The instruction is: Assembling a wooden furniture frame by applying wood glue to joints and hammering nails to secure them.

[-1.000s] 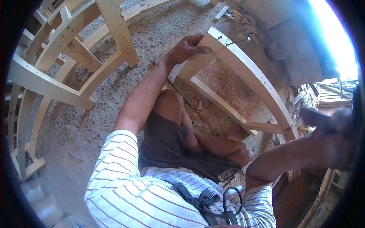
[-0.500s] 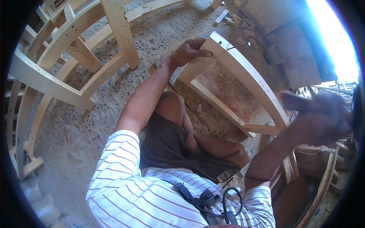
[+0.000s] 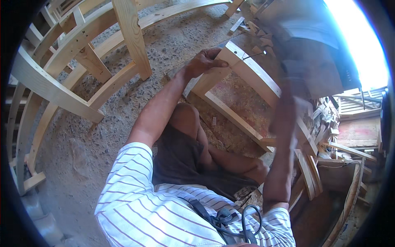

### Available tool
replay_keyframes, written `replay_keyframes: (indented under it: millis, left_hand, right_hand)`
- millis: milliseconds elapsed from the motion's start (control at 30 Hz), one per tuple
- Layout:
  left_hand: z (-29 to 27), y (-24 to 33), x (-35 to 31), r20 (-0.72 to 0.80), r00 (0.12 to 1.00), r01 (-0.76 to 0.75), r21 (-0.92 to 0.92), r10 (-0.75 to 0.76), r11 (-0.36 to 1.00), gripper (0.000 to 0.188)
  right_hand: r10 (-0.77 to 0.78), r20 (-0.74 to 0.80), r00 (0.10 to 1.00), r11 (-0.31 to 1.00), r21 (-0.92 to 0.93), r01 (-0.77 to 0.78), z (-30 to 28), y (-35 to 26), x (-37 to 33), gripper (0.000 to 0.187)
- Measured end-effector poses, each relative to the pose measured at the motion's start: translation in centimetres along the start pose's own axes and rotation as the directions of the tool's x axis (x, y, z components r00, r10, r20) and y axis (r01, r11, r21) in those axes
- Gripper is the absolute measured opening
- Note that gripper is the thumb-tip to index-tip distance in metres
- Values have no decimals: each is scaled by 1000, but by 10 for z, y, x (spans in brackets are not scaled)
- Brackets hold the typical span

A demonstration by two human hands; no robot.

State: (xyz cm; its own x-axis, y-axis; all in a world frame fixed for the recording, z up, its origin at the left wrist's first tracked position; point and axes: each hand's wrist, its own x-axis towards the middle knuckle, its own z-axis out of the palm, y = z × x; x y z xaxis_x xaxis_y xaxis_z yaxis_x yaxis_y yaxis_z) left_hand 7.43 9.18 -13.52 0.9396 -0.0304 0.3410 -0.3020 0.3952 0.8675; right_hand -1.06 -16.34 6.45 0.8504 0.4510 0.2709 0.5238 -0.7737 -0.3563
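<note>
My left hand (image 3: 205, 62) is closed round the far corner of a pale wooden frame (image 3: 249, 73), its thumb lying along the near face. The frame has a curved outer rail and a straight inner rail (image 3: 232, 113), joined by short crosspieces. A long nail (image 3: 255, 54) stands tilted out of the curved rail near my left hand. Beside it is a small dark nail head (image 3: 235, 52). My right hand (image 3: 288, 92) is raised over the middle of the curved rail, badly smeared by motion. Whatever it may hold cannot be made out; a pale blur shows above it.
Several assembled curved wooden frames (image 3: 70, 88) stand on the rough ground at left. Wood offcuts (image 3: 261, 35) lie at the far side. Dark panels (image 3: 317, 61) lean at the far right. More curved wooden pieces (image 3: 306, 175) and a trough-like box (image 3: 343, 206) are at near right.
My right hand has swung from the far right inward and up, over the curved rail. My left hand keeps its hold on the frame corner, and the nail still stands tilted.
</note>
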Motion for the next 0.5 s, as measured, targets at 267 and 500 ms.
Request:
replay_keyframes:
  millis: [267,500]
  left_hand:
    - [2,-7,-4,22,999,-38,-3,38,999,46]
    - [5,0,3,23,998,53,15,-53,998,44]
  right_hand:
    - [-103,-541,835,965,150,216,-36,-6,-11,23]
    - [-257,-43,965,953,-177,246,19,21,1,50]
